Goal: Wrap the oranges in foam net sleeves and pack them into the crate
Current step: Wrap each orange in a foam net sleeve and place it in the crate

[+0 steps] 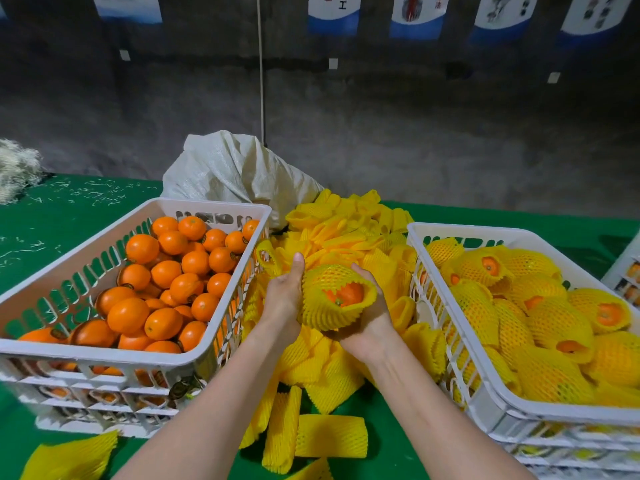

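Between two white crates, both my hands hold one orange (346,294) that sits inside a yellow foam net sleeve (325,306); the fruit shows through the sleeve's open end. My left hand (284,299) grips the sleeve's left side, thumb pointing up. My right hand (372,320) cups it from the right and below. The left crate (104,355) holds several bare oranges (166,271). The right crate (485,403) holds several sleeved oranges (554,323).
A heap of empty yellow sleeves (346,223) lies on the green table (69,209) between the crates, with loose ones near the front edge (330,436). A white woven sack (235,171) stands behind the heap. Another crate (627,271) shows at the far right.
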Demonstrator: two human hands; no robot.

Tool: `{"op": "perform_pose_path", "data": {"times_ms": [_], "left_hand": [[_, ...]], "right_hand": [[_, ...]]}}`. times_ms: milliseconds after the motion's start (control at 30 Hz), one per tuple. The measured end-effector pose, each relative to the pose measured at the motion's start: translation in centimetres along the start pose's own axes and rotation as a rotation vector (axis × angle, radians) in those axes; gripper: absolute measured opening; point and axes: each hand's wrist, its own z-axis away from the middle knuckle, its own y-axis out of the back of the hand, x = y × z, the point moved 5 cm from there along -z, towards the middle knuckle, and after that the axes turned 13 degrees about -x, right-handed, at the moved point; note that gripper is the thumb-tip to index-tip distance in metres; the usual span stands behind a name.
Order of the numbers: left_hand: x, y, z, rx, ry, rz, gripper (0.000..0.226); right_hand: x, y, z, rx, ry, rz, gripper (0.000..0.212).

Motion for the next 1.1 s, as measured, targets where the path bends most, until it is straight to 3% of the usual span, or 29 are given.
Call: {"op": "perform_pose_path", "data": {"times_ms": [67, 233, 333, 400, 467, 567, 700, 767, 800, 967, 1100], "left_hand": [[0.1, -0.3, 0.1, -0.020, 0.020, -0.033, 0.045], [0.8, -0.3, 0.2, -0.062, -0.260, -0.274, 0.060], [0.8, -0.3, 0.2, -0.033, -0.290, -0.289, 0.057], [0.8, -0.4, 0.1, -0.014, -0.180, -0.334, 0.052], [-0.1, -0.5, 0.3, -0.090, 0.113, -0.288, 0.053], [-1.3, -2.3, 1.8, -0.342, 0.452, 0.104, 0.067], [-1.4, -3.7, 2.1, -0.411, 0.465, 0.214, 0.069], [-1.7, -3.9, 2.0, -0.437, 0.473, 0.191, 0.068], [-1.8, -4.0, 2.0, -0.457, 0.479, 0.176, 0.066], [-2.1, -4.5, 2.0, -0.501, 0.479, 0.085, 0.053], [-2.2, -5.0, 1.4, -0.379, 0.426, 0.102, 0.032]], "right_hand": [[0.0, -0.1, 0.1, -0.047, 0.003, -0.024, 0.039], [0.0, 0.1, 0.0, -0.057, 0.043, -0.010, 0.038], [-0.3, 0.6, -0.1, -0.037, 0.134, 0.079, 0.034], [-1.1, 1.0, 0.0, -0.021, 0.209, 0.160, 0.029], [-2.0, 1.4, 0.2, 0.020, 0.283, 0.255, 0.026], [-3.3, 1.7, 0.8, 0.067, 0.373, 0.526, 0.021], [-4.4, 1.3, 2.1, 0.086, 0.518, 0.785, 0.025], [-4.6, 1.0, 2.6, 0.073, 0.577, 0.902, 0.045], [-4.8, 1.2, 2.6, 0.067, 0.599, 0.936, 0.045], [-5.2, 1.8, 3.0, 0.029, 0.612, 1.092, 0.035], [-5.0, 2.9, 3.3, 0.062, 0.556, 1.098, 0.016]]}}
